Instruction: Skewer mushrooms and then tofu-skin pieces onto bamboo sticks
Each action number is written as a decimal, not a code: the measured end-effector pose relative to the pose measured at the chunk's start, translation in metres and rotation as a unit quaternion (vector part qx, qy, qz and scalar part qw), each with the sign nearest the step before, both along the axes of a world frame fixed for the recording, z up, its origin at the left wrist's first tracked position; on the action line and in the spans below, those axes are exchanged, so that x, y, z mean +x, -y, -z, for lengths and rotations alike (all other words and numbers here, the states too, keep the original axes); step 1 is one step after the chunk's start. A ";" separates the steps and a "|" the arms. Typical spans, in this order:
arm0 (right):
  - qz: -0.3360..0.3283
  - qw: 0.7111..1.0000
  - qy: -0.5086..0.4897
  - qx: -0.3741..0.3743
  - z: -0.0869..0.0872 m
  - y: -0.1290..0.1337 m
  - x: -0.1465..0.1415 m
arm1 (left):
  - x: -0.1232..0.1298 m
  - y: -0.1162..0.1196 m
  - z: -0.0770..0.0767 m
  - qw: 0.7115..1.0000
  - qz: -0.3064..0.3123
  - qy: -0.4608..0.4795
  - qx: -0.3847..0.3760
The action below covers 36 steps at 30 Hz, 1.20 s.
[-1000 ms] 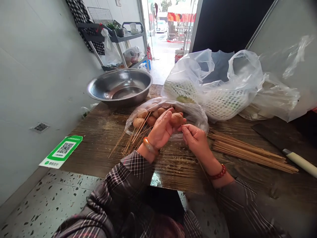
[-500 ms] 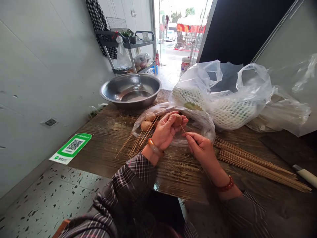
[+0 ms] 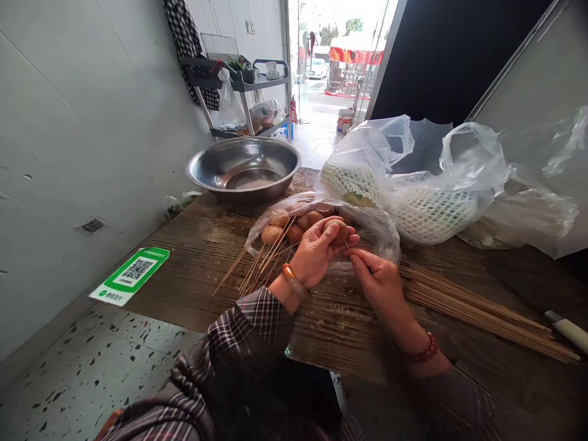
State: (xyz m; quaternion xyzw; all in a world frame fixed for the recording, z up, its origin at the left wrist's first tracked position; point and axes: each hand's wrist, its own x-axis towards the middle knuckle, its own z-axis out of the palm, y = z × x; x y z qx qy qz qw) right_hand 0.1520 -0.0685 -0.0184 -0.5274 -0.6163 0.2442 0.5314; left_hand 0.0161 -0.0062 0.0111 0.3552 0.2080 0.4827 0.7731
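Left hand (image 3: 316, 256) is loosely curled round a brown potato (image 3: 339, 233), right hand (image 3: 384, 291) is basically pinched shut on a thin stick (image 3: 348, 247) aimed at 11 o'clock, straight toward that potato.

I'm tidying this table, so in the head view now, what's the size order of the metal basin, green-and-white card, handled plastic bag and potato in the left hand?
Largest to smallest, as they look:
Handled plastic bag
Metal basin
Green-and-white card
Potato in the left hand
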 end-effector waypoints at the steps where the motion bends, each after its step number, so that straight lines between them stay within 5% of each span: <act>1: 0.003 1.000 0.001 0.001 0.000 0.000 -0.001 | 0.001 0.001 0.001 1.000 0.002 -0.001 -0.002; 13: 0.025 1.000 0.015 -0.010 -0.005 0.000 -0.001 | 0.009 0.007 0.005 1.000 0.010 0.004 0.023; 22: -0.031 0.998 -0.026 -0.055 0.000 -0.007 -0.004 | -0.003 -0.009 0.003 0.999 -0.026 -0.020 0.002; 36: 0.002 1.000 0.012 0.016 0.004 -0.012 0.000 | 0.007 -0.009 0.008 0.996 -0.019 -0.079 0.039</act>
